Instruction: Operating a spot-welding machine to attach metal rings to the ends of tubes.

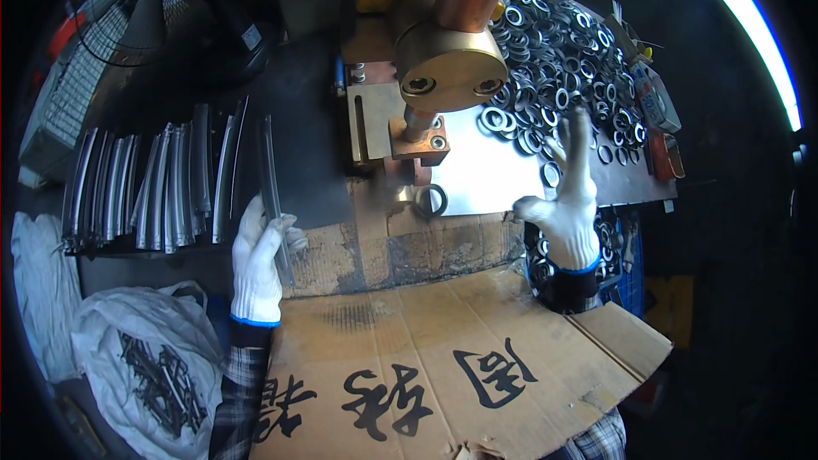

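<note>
My left hand [256, 268], in a white knit glove with a blue cuff, is closed around a long, thin, slightly curved metal strip [270, 162] that stands up from the fingers. My right hand [571, 217], gloved the same way, has its fingers spread. It reaches toward the near edge of a big heap of metal rings [562, 60], and nothing shows in its grasp. Between the hands, a single dark ring [432, 201] sits at the lower copper part of a press-like machine, under its copper block [419, 141].
Several metal strips [175, 183] lie in a row at the left. Below them is a white bag [94, 324] of thin metal pieces. A brass machine head [452, 64] hangs over the middle. Cardboard [366, 332] with brush lettering covers the front edge. A bright metal sheet [481, 170] lies beside the rings.
</note>
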